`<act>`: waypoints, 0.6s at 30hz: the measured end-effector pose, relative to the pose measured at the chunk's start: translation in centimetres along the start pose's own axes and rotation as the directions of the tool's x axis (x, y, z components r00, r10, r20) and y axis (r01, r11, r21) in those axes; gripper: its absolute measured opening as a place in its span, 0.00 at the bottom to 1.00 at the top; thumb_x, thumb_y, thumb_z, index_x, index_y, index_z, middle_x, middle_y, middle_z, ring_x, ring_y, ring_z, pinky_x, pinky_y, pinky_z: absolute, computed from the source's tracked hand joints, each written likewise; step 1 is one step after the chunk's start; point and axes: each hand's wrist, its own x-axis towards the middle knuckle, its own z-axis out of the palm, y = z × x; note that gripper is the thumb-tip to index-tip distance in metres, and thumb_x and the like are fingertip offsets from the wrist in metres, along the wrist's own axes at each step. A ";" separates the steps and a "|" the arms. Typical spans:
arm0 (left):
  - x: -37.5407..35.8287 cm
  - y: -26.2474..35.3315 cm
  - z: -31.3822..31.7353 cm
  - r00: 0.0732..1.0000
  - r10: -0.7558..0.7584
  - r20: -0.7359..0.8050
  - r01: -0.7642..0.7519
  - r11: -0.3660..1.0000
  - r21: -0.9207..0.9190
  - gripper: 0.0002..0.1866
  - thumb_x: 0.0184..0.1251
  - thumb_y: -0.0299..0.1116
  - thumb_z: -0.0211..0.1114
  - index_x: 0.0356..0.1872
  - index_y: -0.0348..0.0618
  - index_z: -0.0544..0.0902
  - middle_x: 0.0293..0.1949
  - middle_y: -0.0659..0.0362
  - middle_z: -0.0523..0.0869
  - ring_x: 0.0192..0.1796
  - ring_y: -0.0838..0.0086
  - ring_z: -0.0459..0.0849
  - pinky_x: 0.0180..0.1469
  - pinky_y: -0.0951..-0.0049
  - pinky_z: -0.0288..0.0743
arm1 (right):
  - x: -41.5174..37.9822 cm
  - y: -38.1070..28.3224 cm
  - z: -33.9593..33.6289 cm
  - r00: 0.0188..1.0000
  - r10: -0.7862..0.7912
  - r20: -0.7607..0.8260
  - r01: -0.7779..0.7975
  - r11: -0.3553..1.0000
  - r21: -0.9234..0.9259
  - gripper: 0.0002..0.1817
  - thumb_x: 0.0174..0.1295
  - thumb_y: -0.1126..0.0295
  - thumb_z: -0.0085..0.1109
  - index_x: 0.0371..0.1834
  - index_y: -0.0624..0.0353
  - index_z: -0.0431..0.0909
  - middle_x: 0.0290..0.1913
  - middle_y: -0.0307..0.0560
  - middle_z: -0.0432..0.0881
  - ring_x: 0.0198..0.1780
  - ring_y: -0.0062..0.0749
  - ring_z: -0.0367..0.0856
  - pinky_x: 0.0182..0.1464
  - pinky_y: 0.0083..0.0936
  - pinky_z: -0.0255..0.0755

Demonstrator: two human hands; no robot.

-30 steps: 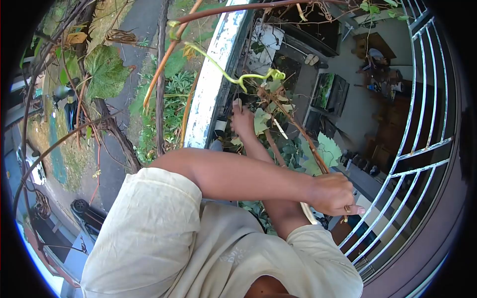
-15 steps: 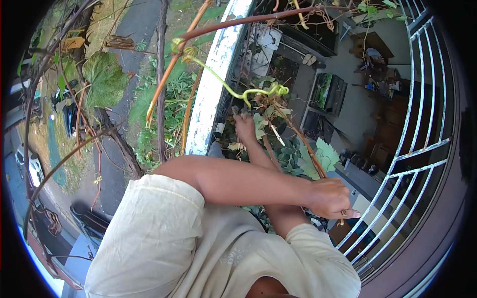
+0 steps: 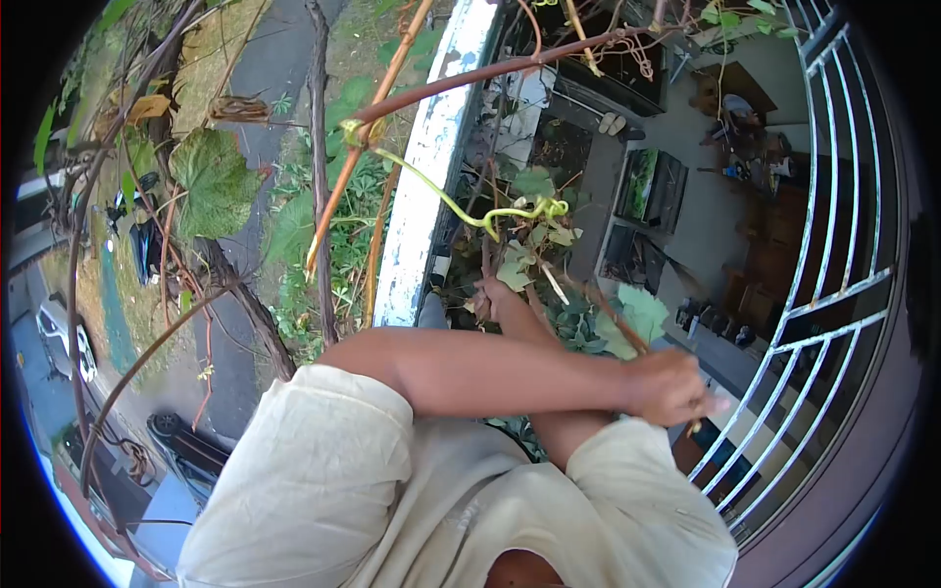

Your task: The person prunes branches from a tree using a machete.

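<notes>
My left arm crosses over my right arm in front of my chest. At the right, my left hand (image 3: 668, 388) is closed around a brown vine stem (image 3: 619, 326), whose cut end pokes out below the fist. A pale green leaf (image 3: 642, 312) hangs beside this stem. Farther forward, my right hand (image 3: 493, 297) is closed at the lower end of a thin upright vine stem (image 3: 487, 250), among leaves (image 3: 515, 268) and dry bits. Part of its grip is hidden by foliage. A curly green tendril (image 3: 461, 209) hangs above it.
A white-painted ledge (image 3: 417, 196) runs along the left of my right hand. White metal bars (image 3: 806, 255) stand at the right. A reddish vine branch (image 3: 461, 80) spans overhead. Thick woody vines (image 3: 321, 176) hang at the left. Far below lie a path and a cluttered floor.
My right hand has drawn back toward me, and leaves near it have shifted. My left hand stays around its stem, slightly blurred. The view has moved slightly.
</notes>
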 end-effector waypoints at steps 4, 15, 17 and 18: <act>-1.4 0.7 1.9 0.970 0.233 0.068 -0.239 0.967 0.087 0.35 0.87 0.52 0.54 0.16 0.40 0.82 0.12 0.46 0.74 0.19 0.45 0.77 0.27 0.49 0.72 | -3.1 -0.6 0.8 0.980 -0.083 0.180 0.071 0.995 0.072 0.16 0.77 0.61 0.60 0.33 0.54 0.68 0.18 0.38 0.64 0.14 0.29 0.60 0.17 0.29 0.62; -1.4 1.0 0.9 0.968 0.251 0.027 -0.252 0.957 0.143 0.37 0.85 0.52 0.55 0.12 0.38 0.78 0.11 0.45 0.72 0.17 0.42 0.74 0.25 0.46 0.68 | -17.1 -11.3 6.2 0.327 -0.945 0.005 0.874 0.301 -0.382 0.38 0.85 0.43 0.40 0.37 0.72 0.81 0.30 0.65 0.81 0.38 0.67 0.83 0.47 0.53 0.70; -1.3 1.4 0.6 0.970 0.242 0.025 -0.242 0.956 0.166 0.37 0.85 0.52 0.55 0.12 0.38 0.78 0.11 0.45 0.73 0.18 0.42 0.75 0.25 0.46 0.68 | -11.8 -9.1 6.2 0.248 -0.968 -0.040 0.850 0.237 -0.471 0.36 0.85 0.44 0.40 0.42 0.71 0.81 0.33 0.63 0.83 0.36 0.65 0.83 0.45 0.52 0.72; -1.0 1.8 0.5 0.972 0.233 0.039 -0.236 0.957 0.170 0.37 0.85 0.52 0.55 0.12 0.39 0.78 0.12 0.44 0.74 0.18 0.42 0.75 0.26 0.46 0.69 | -5.3 -6.4 4.7 0.162 -0.981 -0.103 0.807 0.192 -0.559 0.34 0.86 0.45 0.40 0.48 0.70 0.82 0.36 0.62 0.84 0.34 0.62 0.84 0.42 0.51 0.74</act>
